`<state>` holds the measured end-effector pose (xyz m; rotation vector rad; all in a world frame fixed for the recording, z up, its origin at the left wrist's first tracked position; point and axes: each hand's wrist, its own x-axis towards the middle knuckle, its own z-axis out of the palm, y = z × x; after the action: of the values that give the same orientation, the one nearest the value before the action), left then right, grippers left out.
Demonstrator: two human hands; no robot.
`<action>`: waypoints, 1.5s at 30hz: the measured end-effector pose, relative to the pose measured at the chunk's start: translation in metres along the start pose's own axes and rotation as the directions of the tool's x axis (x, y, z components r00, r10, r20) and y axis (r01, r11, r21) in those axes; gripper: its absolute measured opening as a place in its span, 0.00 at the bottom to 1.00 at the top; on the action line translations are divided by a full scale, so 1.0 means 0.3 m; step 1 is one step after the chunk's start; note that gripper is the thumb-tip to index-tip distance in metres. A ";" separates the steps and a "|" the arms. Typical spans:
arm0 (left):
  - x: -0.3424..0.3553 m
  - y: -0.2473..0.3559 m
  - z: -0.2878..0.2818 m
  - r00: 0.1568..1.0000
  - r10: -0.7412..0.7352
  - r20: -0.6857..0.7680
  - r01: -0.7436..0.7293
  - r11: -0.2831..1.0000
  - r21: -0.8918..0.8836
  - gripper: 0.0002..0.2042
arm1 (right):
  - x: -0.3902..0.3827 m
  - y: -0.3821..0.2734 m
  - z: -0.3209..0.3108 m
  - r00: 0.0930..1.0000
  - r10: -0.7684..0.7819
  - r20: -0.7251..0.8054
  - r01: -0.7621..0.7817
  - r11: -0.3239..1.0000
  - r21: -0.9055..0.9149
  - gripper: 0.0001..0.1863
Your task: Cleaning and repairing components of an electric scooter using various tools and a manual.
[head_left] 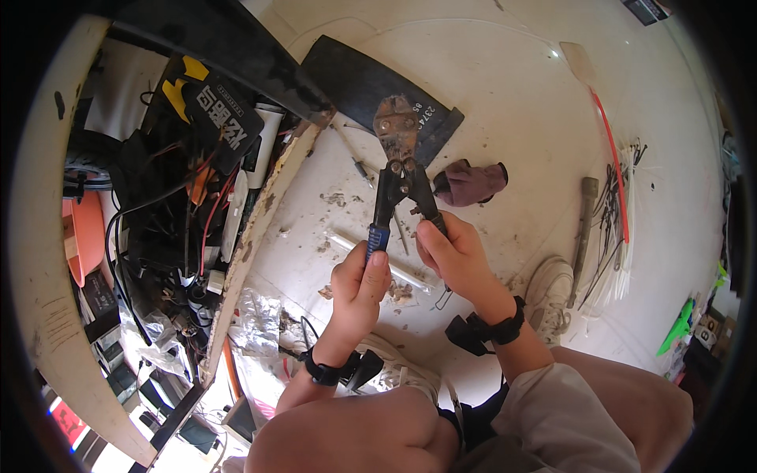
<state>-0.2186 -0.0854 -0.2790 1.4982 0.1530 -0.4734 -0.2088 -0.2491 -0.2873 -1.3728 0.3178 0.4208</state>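
Observation:
I hold a rusty bolt cutter point(399, 150) upright over the floor, its jaws pointing away from me. My left hand point(359, 285) is wrapped around the left handle with its blue grip. My right hand point(455, 256) grips the right black handle. The two handles stand a little apart. A thin wire piece hangs below my right hand. Both wrists wear black straps.
A black flat sheet point(371, 87) and a dark cloth point(471, 182) lie beyond the cutter. A white tube point(347, 239), debris, a screwdriver point(353, 156), cable ties point(617, 213) and a wooden handle point(584, 225) lie on the floor. A cluttered box of wires point(181, 197) sits left.

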 end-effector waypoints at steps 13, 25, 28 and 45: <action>-0.018 -0.028 -0.008 0.996 0.087 0.009 -0.086 0.996 -0.028 0.19 | -0.002 0.014 0.003 0.997 -0.061 0.049 0.064 0.995 -0.076 0.12; -0.008 -0.056 -0.077 0.971 0.174 0.162 -0.165 0.984 -0.064 0.31 | 0.002 0.030 -0.014 0.960 -0.084 0.269 0.097 0.995 -0.036 0.15; -0.016 -0.023 -0.070 0.989 0.123 0.079 -0.124 0.992 -0.001 0.30 | 0.008 0.044 0.032 0.950 -0.282 0.132 0.283 0.959 0.010 0.15; -0.008 0.019 0.064 0.777 0.608 0.163 -0.503 0.444 0.741 0.08 | 0.037 0.093 0.118 0.879 -0.427 0.211 0.268 0.809 0.523 0.43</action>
<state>-0.2221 -0.1036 -0.2712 2.2876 -0.5243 0.1652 -0.2128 -0.2090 -0.3107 -0.8244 -0.1082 0.2218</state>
